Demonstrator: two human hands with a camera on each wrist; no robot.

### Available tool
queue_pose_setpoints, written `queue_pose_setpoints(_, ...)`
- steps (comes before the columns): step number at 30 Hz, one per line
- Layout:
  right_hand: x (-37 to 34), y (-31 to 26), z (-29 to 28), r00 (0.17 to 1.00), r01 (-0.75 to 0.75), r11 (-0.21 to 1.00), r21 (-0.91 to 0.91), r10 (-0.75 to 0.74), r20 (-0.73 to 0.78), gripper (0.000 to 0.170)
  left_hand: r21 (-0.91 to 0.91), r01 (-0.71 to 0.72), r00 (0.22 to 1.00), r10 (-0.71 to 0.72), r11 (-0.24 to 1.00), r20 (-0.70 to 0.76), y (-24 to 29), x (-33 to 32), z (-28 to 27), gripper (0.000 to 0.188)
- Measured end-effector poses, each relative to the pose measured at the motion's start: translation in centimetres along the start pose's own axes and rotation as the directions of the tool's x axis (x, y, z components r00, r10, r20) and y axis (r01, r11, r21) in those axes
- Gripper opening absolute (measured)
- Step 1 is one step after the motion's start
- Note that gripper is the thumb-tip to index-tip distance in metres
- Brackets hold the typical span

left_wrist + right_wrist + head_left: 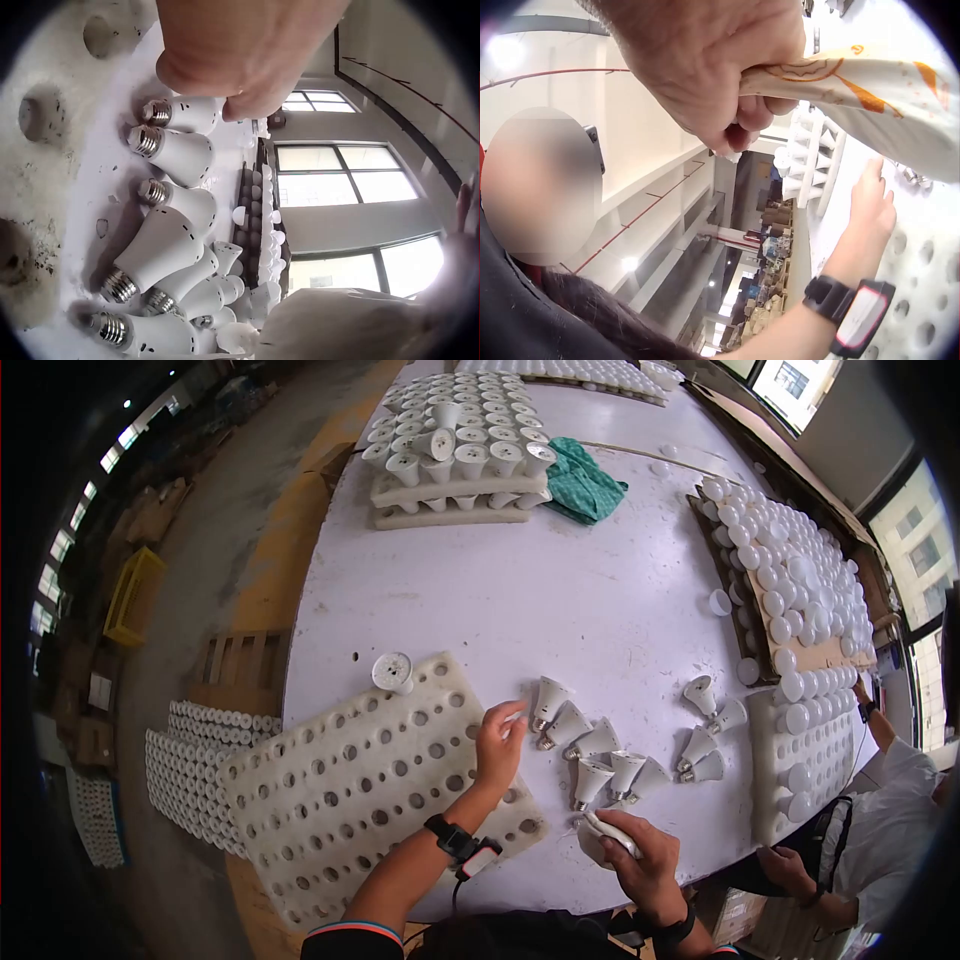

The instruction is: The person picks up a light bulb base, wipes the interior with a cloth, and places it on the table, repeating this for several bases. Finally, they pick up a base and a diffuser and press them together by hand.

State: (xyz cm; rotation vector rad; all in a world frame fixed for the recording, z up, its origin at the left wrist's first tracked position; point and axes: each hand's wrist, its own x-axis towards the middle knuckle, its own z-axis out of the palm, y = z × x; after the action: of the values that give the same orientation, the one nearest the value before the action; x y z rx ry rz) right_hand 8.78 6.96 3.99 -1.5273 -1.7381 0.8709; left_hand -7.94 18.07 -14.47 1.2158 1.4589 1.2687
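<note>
The right hand (645,860) grips a white cloth-like bundle (606,838); in the right wrist view its fingers curl round the gathered end of this white material (870,94), which has orange print. Over the right end of a foam tray (360,780) full of round holes is the left hand (497,750), fingers loosely bent; a small whitish patch shows at its fingertips, too unclear to name. White bulb housings with metal screw bases (592,780) lie just right of it, also below the hand (247,52) in the left wrist view. One housing (393,672) stands at the tray's far edge.
More housings (703,752) lie to the right. Stacked trays of housings (455,495) and a green cloth (583,482) are at the back. White domes (790,560) cover a board at right, beside another foam tray (770,760). Another person (890,830) is at the right edge.
</note>
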Motion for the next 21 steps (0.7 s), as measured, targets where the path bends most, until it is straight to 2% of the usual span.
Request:
queue_pose_setpoints(1, 0.2, 0.0, 0.2, 1.000, 0.013, 1.000, 0.010, -0.013, 0.014, 0.030, -0.274, 0.203, 0.978, -0.208, 0.940, 0.012, -0.2, 0.1, -1.8, 0.029)
queue_pose_setpoints(2, 0.3, 0.0, 0.3, 0.999, 0.036, 0.999, 0.001, -0.036, -0.015, 0.029, -0.479, 0.201, 0.944, -0.299, 0.854, -0.137, 1.0, 0.2, -3.6, 0.015)
queue_pose_setpoints(3, 0.3, 0.0, 0.5, 0.997, 0.056, 0.998, -0.008, -0.056, -0.046, 0.027, -0.531, 0.185, 0.898, -0.362, 0.827, -0.251, 0.6, 0.5, -5.6, 0.014)
queue_pose_setpoints(4, 0.3, 0.1, 0.9, 0.998, 0.039, 0.999, 0.013, -0.038, -0.058, 0.024, -0.548, 0.108, 0.850, -0.363, 0.830, -0.382, 0.7, 0.9, -7.2, 0.019)
queue_pose_setpoints(7, 0.7, -0.9, 1.1, 1.000, 0.016, 0.998, 0.064, -0.017, 0.015, 0.017, -0.474, 0.092, 0.771, -0.364, 0.875, -0.522, -0.7, 2.7, -11.0, 0.042)
queue_pose_setpoints(8, 0.6, -1.1, 1.2, 0.999, 0.028, 0.997, 0.067, -0.030, 0.033, 0.017, -0.475, 0.084, 0.758, -0.366, 0.876, -0.540, -0.7, 3.4, -11.5, 0.042)
queue_pose_setpoints(10, 0.5, -1.1, 1.8, 0.997, 0.082, 0.996, 0.022, -0.081, -0.010, 0.015, -0.307, 0.181, 0.877, -0.295, 0.934, -0.380, -0.8, 5.1, -12.7, 0.055)
queue_pose_setpoints(11, 0.4, -1.2, 2.0, 0.994, 0.108, 0.994, 0.035, -0.109, 0.026, 0.015, -0.271, 0.188, 0.899, -0.277, 0.944, -0.341, -1.6, 6.0, -13.1, 0.058)
queue_pose_setpoints(13, -0.2, -1.5, 2.1, 0.997, -0.060, 0.994, 0.090, 0.063, -0.035, 0.016, -0.222, 0.318, 0.920, -0.357, 0.922, -0.163, -1.6, 6.9, -13.9, 0.049)
queue_pose_setpoints(14, -0.3, -1.7, 2.4, 0.995, -0.056, 0.992, 0.109, 0.065, -0.079, 0.017, -0.194, 0.252, 0.929, -0.293, 0.948, -0.224, -1.4, 6.7, -13.6, 0.039)
queue_pose_setpoints(15, -0.5, -1.4, 2.5, 0.995, -0.017, 0.996, 0.086, 0.026, -0.097, 0.019, -0.071, 0.140, 0.948, -0.154, 0.988, -0.280, -1.5, 6.6, -13.6, 0.042)
queue_pose_setpoints(17, -0.8, -1.3, 2.3, 0.996, 0.011, 0.999, 0.042, -0.008, -0.089, 0.020, -0.264, -0.134, 0.958, 0.056, 0.955, -0.283, -0.5, 5.3, -13.0, 0.047)
queue_pose_setpoints(19, -1.2, -1.4, 2.3, 0.996, 0.052, 0.998, 0.026, -0.049, -0.079, 0.020, -0.389, 0.074, 0.996, -0.086, 0.918, -0.013, 5.1, 1.7, -13.4, 0.052)
queue_pose_setpoints(20, -1.3, -1.5, 2.3, 0.992, 0.097, 0.995, 0.006, -0.096, -0.077, 0.020, -0.341, 0.072, 0.997, -0.069, 0.937, 0.020, 6.8, -0.1, -13.1, 0.058)
queue_pose_setpoints(21, -1.4, -1.8, 2.4, 0.992, 0.098, 0.995, 0.009, -0.097, -0.077, 0.020, -0.346, 0.154, 0.983, -0.110, 0.925, 0.144, 7.1, -1.9, -13.0, 0.057)
